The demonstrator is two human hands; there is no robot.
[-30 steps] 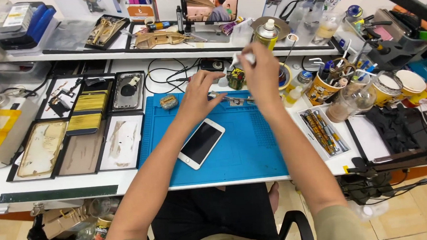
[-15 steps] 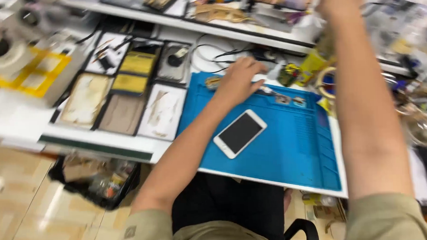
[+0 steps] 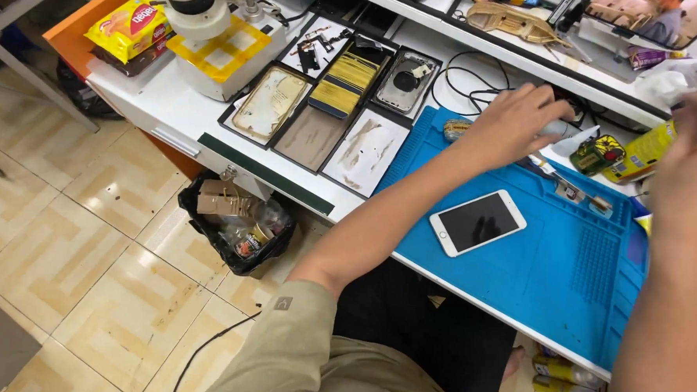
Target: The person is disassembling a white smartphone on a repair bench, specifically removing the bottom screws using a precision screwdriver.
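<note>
A white smartphone [image 3: 477, 222] lies face up, screen dark, on a blue work mat [image 3: 540, 282]. My left hand [image 3: 518, 122] rests at the mat's back edge, beyond the phone, with its fingers curled around a small white object [image 3: 557, 129] whose tip sticks out. My right hand [image 3: 688, 161] hovers at the right edge of the view above the mat. It is blurred, so its grip is unclear. Thin metal tools [image 3: 567, 185] lie on the mat between the two hands.
Black trays of phone parts [image 3: 336, 102] sit left of the mat, with a microscope base [image 3: 208, 37] and a yellow snack packet [image 3: 129, 25] beyond them. A black rubbish bag [image 3: 236, 220] hangs below the desk edge. Cables [image 3: 469, 81] and a phone on a stand [image 3: 646, 6] lie behind.
The view has swung left and down toward the floor. My right hand came down from the shelf to the mat's right side. My left hand stayed at the mat's back edge.
</note>
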